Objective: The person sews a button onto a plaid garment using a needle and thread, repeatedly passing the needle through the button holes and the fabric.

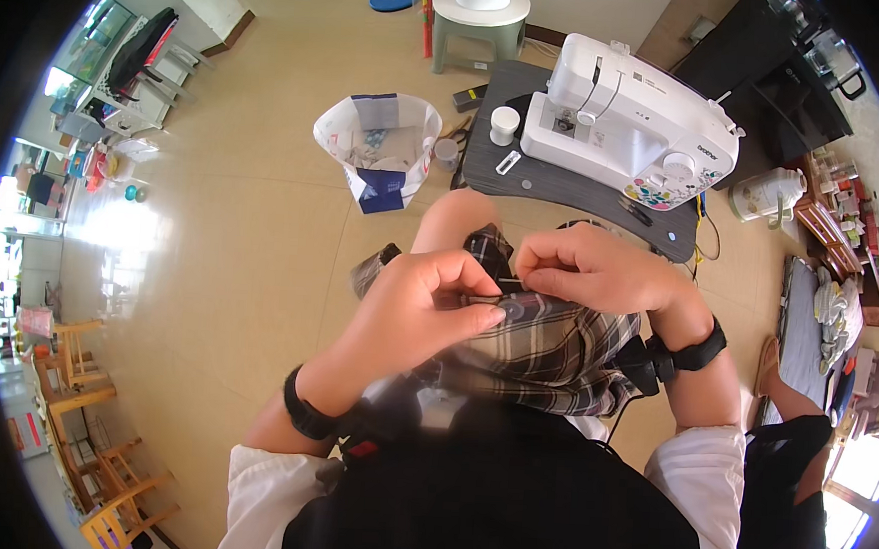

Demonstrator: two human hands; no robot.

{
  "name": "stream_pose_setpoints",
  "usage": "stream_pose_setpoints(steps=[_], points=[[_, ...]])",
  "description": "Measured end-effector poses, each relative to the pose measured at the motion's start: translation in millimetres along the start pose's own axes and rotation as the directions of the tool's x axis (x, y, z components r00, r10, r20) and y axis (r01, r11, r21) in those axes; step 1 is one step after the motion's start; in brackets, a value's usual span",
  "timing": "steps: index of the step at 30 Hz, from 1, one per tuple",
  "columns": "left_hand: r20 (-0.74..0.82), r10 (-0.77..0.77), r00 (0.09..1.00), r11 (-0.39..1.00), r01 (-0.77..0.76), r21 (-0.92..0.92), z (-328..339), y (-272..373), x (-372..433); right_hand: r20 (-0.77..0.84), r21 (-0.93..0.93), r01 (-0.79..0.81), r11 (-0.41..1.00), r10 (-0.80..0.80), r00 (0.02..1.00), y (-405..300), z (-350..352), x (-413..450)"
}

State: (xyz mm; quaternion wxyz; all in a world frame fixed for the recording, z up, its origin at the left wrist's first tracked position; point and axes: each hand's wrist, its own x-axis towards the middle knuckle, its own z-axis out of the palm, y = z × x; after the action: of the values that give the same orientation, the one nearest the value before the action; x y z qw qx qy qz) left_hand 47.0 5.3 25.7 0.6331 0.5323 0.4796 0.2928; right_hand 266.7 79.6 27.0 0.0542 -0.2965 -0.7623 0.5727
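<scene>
A plaid cloth garment (548,340) in brown, black and white lies across my lap. My left hand (415,303) pinches a folded edge of it between thumb and forefinger, beside a round, see-through button (514,310). Just above that edge, my right hand (589,264) has its thumb and forefinger closed on a thin, pale, needle-like rod (511,280). The rod points left toward the left fingertips, over a dark part of the cloth. Whether its tip touches the fabric is too small to tell.
Ahead, a small dark table (493,113) bears a white Brother sewing machine (634,121), a white jar (504,125) and thread snips (635,210). An open bag (377,152) with cloth scraps and scissors (458,132) are on the floor. At right sits another person's leg (787,390).
</scene>
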Motion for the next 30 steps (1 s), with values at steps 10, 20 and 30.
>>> stream_pose_setpoints(steps=[10,20,30], points=[[0.023,0.066,0.998,0.996,-0.068,0.064,1.4,-1.0,1.6,0.139,0.041,0.026,0.999,-0.031,0.99,2.7,-9.4,-3.5],[0.144,0.071,0.987,0.996,-0.079,0.048,0.2,-0.3,3.5,0.206,0.285,-0.097,0.954,0.038,0.978,14.1,-8.1,-3.6],[0.215,0.029,0.976,0.996,-0.048,0.082,-0.6,2.3,6.7,0.251,0.263,-0.023,0.965,-0.045,0.967,13.7,-9.4,-0.7]])
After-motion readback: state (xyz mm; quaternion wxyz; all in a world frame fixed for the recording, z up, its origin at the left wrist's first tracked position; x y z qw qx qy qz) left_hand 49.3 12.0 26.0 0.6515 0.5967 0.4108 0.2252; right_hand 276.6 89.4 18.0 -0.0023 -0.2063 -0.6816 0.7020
